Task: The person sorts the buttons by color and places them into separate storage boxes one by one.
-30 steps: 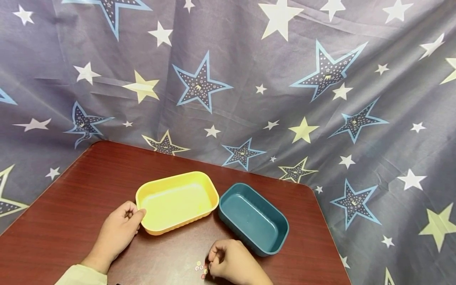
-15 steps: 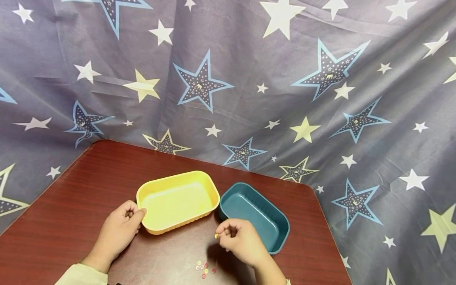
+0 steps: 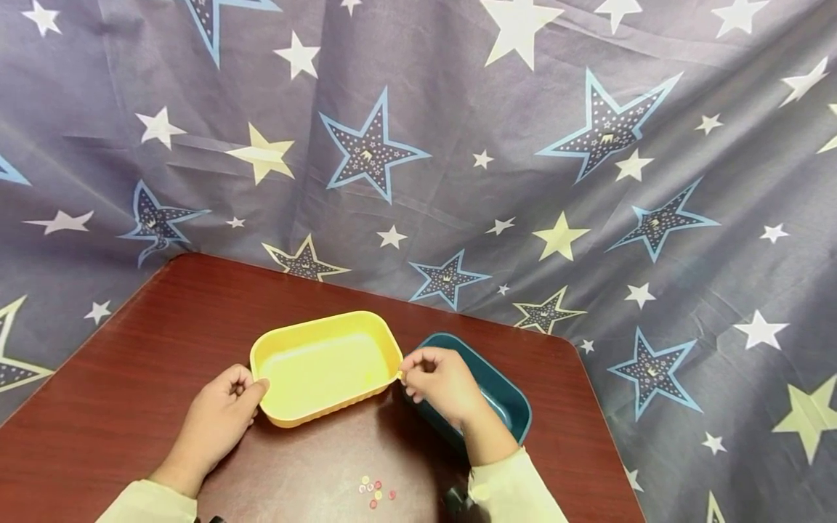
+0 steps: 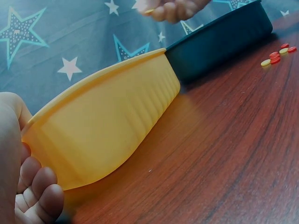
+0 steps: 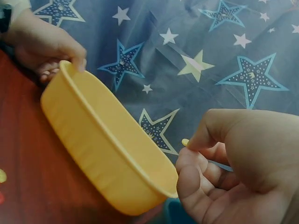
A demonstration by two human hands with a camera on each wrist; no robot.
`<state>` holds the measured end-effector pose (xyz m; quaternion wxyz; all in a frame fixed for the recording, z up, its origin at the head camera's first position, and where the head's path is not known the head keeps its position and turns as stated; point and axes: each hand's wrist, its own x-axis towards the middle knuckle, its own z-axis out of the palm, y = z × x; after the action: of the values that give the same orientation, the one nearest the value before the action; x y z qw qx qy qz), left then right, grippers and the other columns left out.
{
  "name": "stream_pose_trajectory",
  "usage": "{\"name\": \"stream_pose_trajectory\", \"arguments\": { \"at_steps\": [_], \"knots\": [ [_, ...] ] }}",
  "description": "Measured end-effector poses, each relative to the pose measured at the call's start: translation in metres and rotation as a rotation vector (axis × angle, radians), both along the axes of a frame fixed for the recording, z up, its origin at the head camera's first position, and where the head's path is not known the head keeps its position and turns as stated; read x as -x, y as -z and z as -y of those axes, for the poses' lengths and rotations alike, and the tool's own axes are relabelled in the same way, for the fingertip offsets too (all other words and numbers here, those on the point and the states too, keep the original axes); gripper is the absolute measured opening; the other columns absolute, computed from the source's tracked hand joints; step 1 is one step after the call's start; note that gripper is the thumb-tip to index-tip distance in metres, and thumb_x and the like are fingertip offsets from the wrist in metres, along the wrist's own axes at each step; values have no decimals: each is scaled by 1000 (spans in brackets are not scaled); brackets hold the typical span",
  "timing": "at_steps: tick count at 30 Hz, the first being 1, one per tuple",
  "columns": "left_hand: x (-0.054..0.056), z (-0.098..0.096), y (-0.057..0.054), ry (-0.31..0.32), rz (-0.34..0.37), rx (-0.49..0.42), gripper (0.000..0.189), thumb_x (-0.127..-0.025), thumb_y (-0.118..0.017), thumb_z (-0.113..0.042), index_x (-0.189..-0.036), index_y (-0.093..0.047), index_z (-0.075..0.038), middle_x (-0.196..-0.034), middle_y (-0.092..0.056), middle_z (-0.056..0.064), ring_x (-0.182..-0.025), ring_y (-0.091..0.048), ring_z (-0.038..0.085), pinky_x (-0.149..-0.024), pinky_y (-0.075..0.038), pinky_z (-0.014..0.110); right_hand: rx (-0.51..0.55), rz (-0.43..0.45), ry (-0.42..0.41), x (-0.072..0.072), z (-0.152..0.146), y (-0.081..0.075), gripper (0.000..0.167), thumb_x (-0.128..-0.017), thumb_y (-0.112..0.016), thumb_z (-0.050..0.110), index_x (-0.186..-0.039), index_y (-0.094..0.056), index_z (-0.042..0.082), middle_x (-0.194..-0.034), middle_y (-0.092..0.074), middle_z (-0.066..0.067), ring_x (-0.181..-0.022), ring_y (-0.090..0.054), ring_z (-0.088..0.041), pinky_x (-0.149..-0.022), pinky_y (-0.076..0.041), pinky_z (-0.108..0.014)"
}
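Nearby, perhaps seven small discs (image 3: 378, 495); teal tray (image 3: 506, 392), partly behind right hand (image 3: 441, 385)

The right hand (image 5: 238, 163), beside a yellow tray (image 5: 93, 154), pinches a small yellow piece (image 5: 185, 142); the left hand (image 5: 51, 44) grips the tray's far end.

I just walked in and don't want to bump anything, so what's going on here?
A person's left hand grips the end of a yellow bin. Their right hand pinches a small yellow disc up by that bin's other end. A dark teal bin sits next to it, partly hidden by the right arm in the head view. A few loose red and yellow discs lie on the table.
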<state>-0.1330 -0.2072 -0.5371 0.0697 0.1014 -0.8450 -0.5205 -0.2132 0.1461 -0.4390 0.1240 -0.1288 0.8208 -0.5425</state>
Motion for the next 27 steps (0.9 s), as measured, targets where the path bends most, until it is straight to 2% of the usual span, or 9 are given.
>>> {"name": "stream_pose_trajectory", "arguments": {
  "at_steps": [6,14,18,27],
  "knots": [
    [1,3,1,9,-2,1,38,-113,-67,-46,-94,-57,-15,-73,-63,1,-61,-61,15,-55,-49,31,10,54,13,29,18,-5,19,-97,-73,6,-109,-77,-8,-79,-72,-7,-67,-67,-18,-65,-62,-29],
    [2,4,2,5,8,5,38,-112,-67,-47,-95,-58,-14,-73,-64,1,-61,-60,14,-55,-48,30,-59,108,6,52,38,-8,19,-99,-76,8,-111,-79,-8,-82,-72,-7,-72,-68,-18,-68,-65,-30],
    [1,4,1,4,5,-3,38,-112,-67,-46,-94,-57,-14,-72,-63,1,-61,-60,15,-55,-48,30,-88,137,5,58,47,-10,16,-100,-77,7,-109,-80,-6,-82,-72,-7,-70,-68,-18,-68,-66,-29],
    [2,4,2,6,4,-16,37,-112,-68,-45,-94,-58,-14,-72,-63,1,-60,-60,15,-54,-49,31,-122,156,3,56,49,-12,15,-101,-79,9,-109,-82,-2,-84,-74,-9,-72,-70,-19,-72,-69,-33]
  ]
}}
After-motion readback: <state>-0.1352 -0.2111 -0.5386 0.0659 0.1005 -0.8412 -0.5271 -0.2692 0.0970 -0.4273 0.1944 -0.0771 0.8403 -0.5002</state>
